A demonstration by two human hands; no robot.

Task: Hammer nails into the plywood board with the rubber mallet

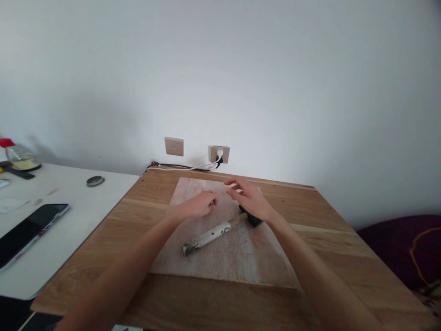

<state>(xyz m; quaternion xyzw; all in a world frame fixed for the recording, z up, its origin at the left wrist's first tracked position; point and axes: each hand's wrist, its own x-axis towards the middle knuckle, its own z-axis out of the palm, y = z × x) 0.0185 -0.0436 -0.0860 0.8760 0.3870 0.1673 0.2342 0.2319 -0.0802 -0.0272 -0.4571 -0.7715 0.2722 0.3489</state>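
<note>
A mallet or hammer (212,233) lies slantwise on a worn, pale wooden board (220,264), below both hands. Its handle is wood, partly wrapped in white with a dark, ragged end. My right forearm and hand partly hide its black head (254,219). Over the board's upper half, my left hand (199,204) has its fingers curled in; anything inside them is hidden. My right hand (246,197) hovers just to its right, fingers apart and nothing visible in them. Some tiny dark specks show near the board's far edge, too small to name.
The board rests on a wooden table (138,234) against a white wall. Cables (179,168) run along its back edge to a wall socket (219,154). A white table (69,243) at left bears a phone (32,230), a round lid (95,180) and a red-capped bottle (21,157).
</note>
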